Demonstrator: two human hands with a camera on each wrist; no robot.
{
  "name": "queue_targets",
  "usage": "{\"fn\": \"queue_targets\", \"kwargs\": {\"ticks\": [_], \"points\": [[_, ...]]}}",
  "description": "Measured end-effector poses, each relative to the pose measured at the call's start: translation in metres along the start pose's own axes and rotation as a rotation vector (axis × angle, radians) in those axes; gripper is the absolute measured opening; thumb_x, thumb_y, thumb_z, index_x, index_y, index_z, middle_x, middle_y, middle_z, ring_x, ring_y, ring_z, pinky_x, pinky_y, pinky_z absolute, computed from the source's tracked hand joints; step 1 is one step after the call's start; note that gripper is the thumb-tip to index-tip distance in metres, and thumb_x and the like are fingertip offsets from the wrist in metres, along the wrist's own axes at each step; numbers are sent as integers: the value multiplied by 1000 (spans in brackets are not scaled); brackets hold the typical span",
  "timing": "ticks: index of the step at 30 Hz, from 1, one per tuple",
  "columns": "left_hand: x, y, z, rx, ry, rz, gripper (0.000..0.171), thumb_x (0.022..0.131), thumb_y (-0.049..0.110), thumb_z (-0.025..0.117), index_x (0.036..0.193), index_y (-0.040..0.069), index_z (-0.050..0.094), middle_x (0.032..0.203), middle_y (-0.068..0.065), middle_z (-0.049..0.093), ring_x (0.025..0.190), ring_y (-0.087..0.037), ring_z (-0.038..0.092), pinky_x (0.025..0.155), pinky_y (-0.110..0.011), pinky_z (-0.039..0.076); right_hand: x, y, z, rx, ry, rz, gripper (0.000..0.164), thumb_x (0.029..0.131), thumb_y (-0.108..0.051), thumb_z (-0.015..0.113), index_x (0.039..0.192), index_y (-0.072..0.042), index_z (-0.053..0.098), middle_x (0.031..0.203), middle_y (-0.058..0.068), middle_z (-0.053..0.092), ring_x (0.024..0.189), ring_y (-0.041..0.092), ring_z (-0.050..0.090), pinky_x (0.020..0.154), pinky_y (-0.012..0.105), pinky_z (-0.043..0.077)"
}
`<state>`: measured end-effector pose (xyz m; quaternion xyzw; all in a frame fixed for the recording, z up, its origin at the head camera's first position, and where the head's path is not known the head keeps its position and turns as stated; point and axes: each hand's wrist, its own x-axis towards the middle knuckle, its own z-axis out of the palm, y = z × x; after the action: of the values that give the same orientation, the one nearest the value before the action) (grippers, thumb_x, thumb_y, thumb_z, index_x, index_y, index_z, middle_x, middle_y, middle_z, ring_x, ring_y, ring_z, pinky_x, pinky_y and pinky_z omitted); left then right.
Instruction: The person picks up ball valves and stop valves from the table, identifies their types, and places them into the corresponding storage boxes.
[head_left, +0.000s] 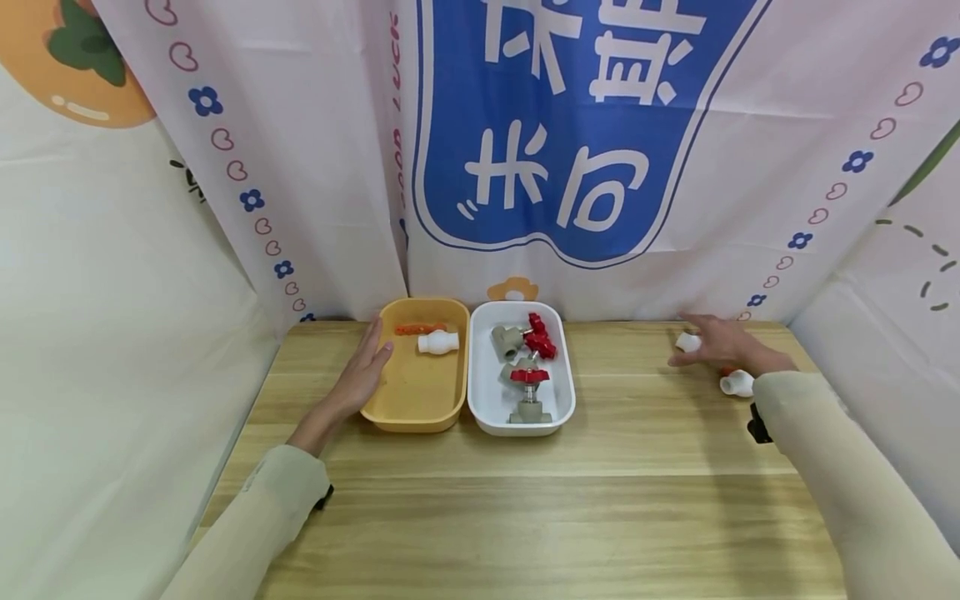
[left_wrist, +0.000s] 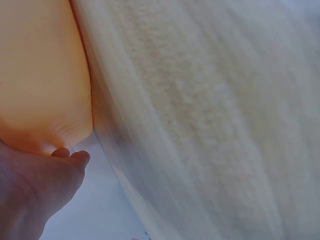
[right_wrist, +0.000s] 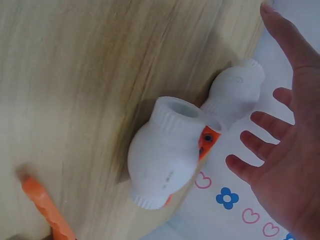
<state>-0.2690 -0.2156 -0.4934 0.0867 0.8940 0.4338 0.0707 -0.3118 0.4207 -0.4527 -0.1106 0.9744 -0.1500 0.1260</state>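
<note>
At 10 o'clock on the pale wood-grain tabletop (head_left: pixel 555 508), as the head view shows it, the left hand (head_left: pixel 360 371) rests against the 9 o'clock side of a yellow, rounded plastic tray (head_left: pixel 412 392), its fingers extended and gripping nothing. Towards 1 o'clock inside that tray lies a white, round-bellied plastic valve (head_left: pixel 438 342), with a narrow orange plastic handle (head_left: pixel 411 330) just beside it at its 11 o'clock. A white, rounded plastic tray (head_left: pixel 525 430) stands at the yellow tray's 3 o'clock and contains grey plastic valves with red wheel handles (head_left: pixel 530 411). The right hand (head_left: pixel 722 343) is at 2 o'clock on the tabletop, fingers spread wide and holding nothing. At its 9 o'clock is a white, tubular-ended plastic valve (head_left: pixel 687 342) (whether a finger touches it, I cannot tell), and at its 5 o'clock lies another white plastic valve (head_left: pixel 738 383). A white cloth backdrop (head_left: pixel 337 167) with a blue panel (head_left: pixel 540 208) hangs at 12 o'clock.
</note>
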Motion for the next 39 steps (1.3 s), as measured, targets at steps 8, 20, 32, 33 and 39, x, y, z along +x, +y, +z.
{"fn": "queue_targets", "kwargs": {"ticks": [8,20,32,33,39], "points": [[0,0,1,0,1,-6,75,114,56,18,169,17,-12,177,-6,-17,164,-33,-12,131,-58,-6,-1,10,15,40,7,9,117,86,-59,83,163,7,26,162,41,29,147,63,27,119,76,24],[0,2,1,-7,1,-7,75,113,58,18,169,17,-12,178,-6,-17,164,-34,-12,131,-59,-5,1,10,25,45,38,19,117,86,-56,85,162,10,25,162,43,26,146,63,30,118,75,27],[0,0,0,-6,3,-12,75,113,58,18,169,18,-12,177,-6,-17,164,-34,-11,131,-58,-6,2,13,27,36,20,61,107,97,-53,74,163,11,20,161,45,22,143,65,30,117,77,28],[0,-1,0,-5,2,-13,75,113,58,18,169,18,-12,177,-6,-17,164,-34,-12,131,-59,-6,3,15,27,29,23,56,106,97,-53,73,162,11,20,160,46,23,142,66,31,116,77,28],[1,-1,1,0,10,-17,76,113,59,18,169,18,-12,178,-5,-16,164,-33,-11,131,-58,-4,5,20,31,12,45,35,98,100,-50,71,160,13,25,156,47,30,138,66,37,113,76,34]]}}
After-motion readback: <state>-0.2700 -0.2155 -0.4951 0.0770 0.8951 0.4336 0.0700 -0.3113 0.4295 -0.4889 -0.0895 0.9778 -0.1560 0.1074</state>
